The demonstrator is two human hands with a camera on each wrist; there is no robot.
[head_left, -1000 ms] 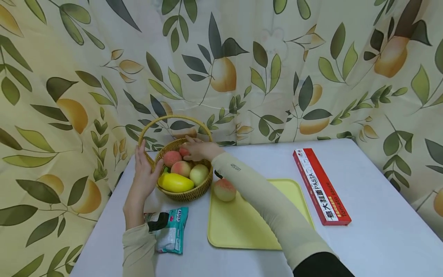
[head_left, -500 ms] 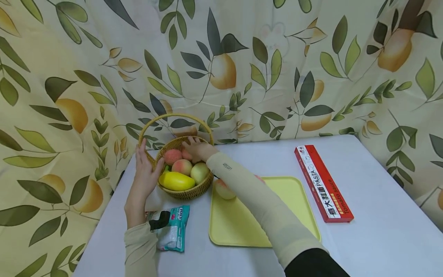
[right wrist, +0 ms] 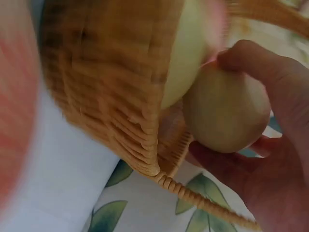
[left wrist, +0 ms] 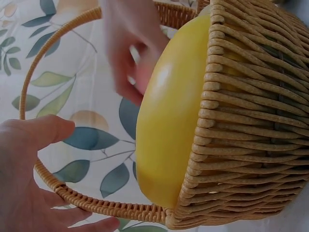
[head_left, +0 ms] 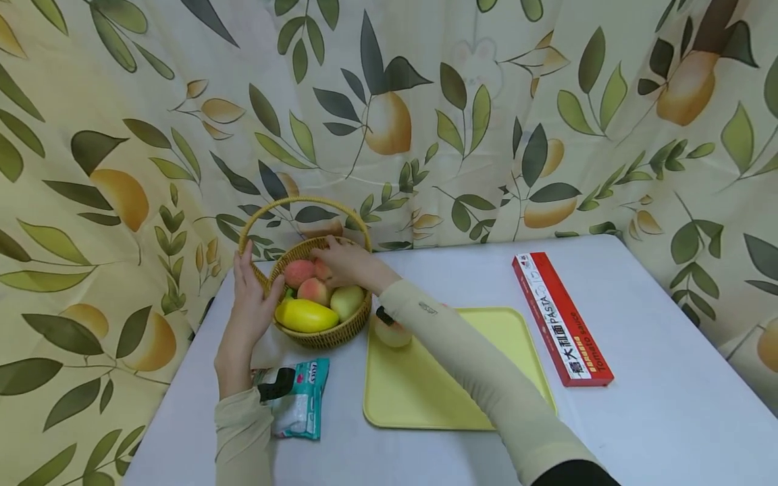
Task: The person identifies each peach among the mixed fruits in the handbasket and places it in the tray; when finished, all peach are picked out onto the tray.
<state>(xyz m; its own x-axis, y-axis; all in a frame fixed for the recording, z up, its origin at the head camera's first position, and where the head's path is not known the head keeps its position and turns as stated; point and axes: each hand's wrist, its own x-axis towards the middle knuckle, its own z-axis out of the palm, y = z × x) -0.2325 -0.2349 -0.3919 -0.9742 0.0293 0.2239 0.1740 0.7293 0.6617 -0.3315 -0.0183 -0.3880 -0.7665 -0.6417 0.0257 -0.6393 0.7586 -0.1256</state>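
Observation:
A wicker basket (head_left: 328, 337) with a tall handle (head_left: 304, 200) holds several fruits. In it I see a glossy yellow fruit (left wrist: 171, 116) with a green stem end, red-pink peaches (head_left: 300, 273) and a pale green round fruit (head_left: 348, 302). My left hand (head_left: 250, 304) rests at the left side of the handle, its long fingers extended behind it and the thumb apart. My right hand (head_left: 346, 263) is over the back right of the basket. In the right wrist view its thumb and fingers curl round a pale peach (right wrist: 227, 108) at the rim.
Right of the basket lies a yellow tray (head_left: 425, 398) with a peach (head_left: 392, 334) on it, partly behind my right sleeve. A teal and white packet (head_left: 306, 405) is beside my left wrist. Far right is a red pasta box (head_left: 565, 324). A printed curtain (head_left: 474, 135) hangs behind the table.
My right hand's fingers, more spread half a second ago, now curl down among the fruit at the back of the basket. The left hand stays at the handle; the view shifts slightly.

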